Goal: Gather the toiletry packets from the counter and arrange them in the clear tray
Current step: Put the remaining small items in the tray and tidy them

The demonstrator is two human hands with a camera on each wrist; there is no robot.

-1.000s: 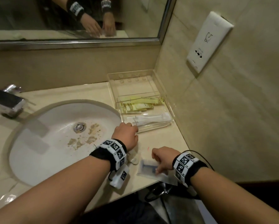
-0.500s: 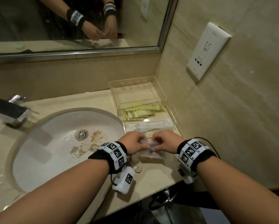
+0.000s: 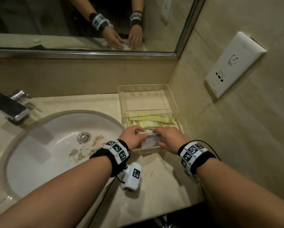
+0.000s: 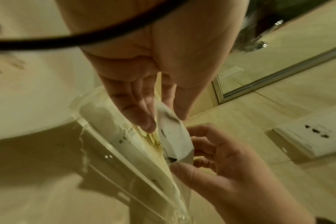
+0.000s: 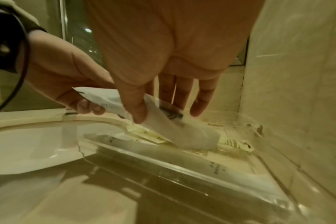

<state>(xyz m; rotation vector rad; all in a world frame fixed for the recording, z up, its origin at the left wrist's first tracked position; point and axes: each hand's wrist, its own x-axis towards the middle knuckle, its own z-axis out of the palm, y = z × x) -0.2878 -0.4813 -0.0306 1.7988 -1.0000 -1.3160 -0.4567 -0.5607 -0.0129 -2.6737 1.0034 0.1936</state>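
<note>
A clear tray sits in the counter's back right corner against the wall. Its middle section holds several yellow packets; long white packets lie in the front section. Both hands hold one white packet over the tray's front section, tilted with its lower edge down among the packets. My left hand pinches its left end between thumb and fingers. My right hand pinches the right end with thumb and forefinger, the other fingers straight.
A white sink basin with brown stains lies left of the tray, a chrome faucet behind it. The tiled wall with a white socket plate rises just right of the tray. A mirror runs along the back.
My right hand lifted the white packet off the counter's front edge, my left hand joined it, and both carried it forward from in front of the tray to over its front section.
</note>
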